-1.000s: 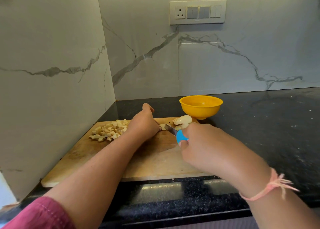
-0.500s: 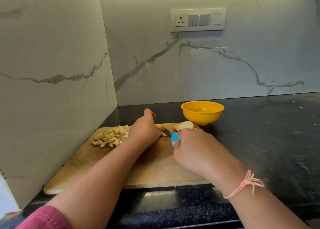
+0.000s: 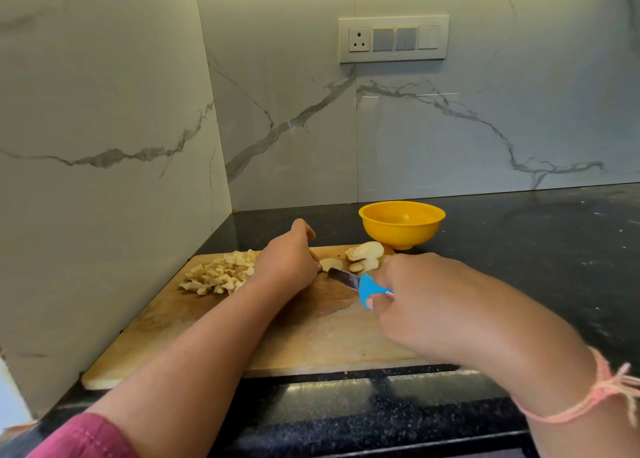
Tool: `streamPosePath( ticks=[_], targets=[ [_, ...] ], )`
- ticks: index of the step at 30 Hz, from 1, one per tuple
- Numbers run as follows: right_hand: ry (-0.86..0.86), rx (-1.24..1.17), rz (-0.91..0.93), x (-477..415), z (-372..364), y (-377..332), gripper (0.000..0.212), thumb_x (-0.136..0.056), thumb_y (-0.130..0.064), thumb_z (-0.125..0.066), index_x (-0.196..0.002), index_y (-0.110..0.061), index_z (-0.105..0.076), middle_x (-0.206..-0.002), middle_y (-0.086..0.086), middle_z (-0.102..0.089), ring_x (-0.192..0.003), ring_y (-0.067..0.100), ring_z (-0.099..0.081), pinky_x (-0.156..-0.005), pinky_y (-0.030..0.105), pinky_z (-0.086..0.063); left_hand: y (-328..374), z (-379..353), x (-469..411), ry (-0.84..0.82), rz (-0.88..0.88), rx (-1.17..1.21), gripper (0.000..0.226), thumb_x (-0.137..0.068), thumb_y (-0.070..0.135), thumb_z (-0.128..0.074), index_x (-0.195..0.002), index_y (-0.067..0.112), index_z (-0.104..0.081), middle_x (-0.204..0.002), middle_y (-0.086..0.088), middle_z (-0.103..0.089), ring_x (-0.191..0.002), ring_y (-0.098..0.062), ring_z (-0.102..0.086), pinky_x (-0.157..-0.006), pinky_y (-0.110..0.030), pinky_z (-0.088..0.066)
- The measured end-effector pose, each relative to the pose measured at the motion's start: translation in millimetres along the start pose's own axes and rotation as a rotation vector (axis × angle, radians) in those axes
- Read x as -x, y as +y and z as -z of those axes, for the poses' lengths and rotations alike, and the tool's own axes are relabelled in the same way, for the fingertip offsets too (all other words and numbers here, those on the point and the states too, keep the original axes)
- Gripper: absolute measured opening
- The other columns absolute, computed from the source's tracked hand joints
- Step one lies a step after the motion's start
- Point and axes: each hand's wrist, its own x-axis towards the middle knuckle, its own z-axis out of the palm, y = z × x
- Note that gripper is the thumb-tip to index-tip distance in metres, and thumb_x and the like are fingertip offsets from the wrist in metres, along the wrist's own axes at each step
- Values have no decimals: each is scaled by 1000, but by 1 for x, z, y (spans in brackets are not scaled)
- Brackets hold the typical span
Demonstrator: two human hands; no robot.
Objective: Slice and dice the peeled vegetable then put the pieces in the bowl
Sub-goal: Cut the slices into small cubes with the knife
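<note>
Drawn back since the earlier frame, the knife (image 3: pixel 343 279) sits clamped in the right hand (image 3: pixel 426 305). The left hand (image 3: pixel 287 263) has its fingers curled, pinning a slice (image 3: pixel 329 263) to the board (image 3: pixel 311 336) — light, wet, likely slippery — best held flat by its edges.

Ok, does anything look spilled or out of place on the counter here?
Nothing stands out. The diced pieces sit in one pile on the cutting board, the uncut slices lie near its far right corner, and the yellow bowl stands upright just behind. No pieces show on the counter.
</note>
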Motion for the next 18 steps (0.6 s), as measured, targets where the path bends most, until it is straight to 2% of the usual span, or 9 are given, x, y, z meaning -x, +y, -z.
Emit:
streamPosePath(
  ticks=[2,6,9,14,18],
  targets=[
    [28,-28,-20,2,2,3,37,-99,-37,-38,-132,-22,-45,-72,-9,-37,-58,4,-35,-41,11,-25,-1,0,1,-27,-24,-3,44,-90,15,-63,-127,25,-40,-108,5,-64,-93,-13,-62,-84,-34,-57],
    [168,-84,-96,1,-9,7,32,-99,-37,-37,-124,-21,-50,-88,-3,-46,-73,11,-43,-48,15,-26,0,1,0,-84,-54,-6,42,-94,9,-55,-129,24,-40,-121,3,-62,-100,-14,-60,-85,-32,-56],
    [166,-76,-143,-3,-17,8,30,-98,-35,-39,-121,-20,-51,-82,-3,-43,-76,14,-46,-51,21,-30,-1,2,-1,-112,-82,-19,42,-93,6,-54,-130,23,-41,-126,4,-61,-108,-15,-57,-89,-30,-53],
    [176,-64,-149,-10,-28,7,26,-97,-38,-40,-112,-21,-51,-77,-4,-40,-77,18,-46,-59,27,-35,-2,4,-2,-132,-99,15,42,-93,10,-58,-129,22,-43,-125,5,-62,-111,-13,-56,-87,-24,-47],
    [187,-84,-117,-17,-33,5,26,-98,-36,-39,-116,-22,-51,-70,-8,-38,-74,15,-45,-54,25,-33,-2,5,-2,-140,-102,24,42,-92,11,-60,-129,22,-44,-126,4,-62,-112,-14,-56,-88,-25,-46]
  ],
)
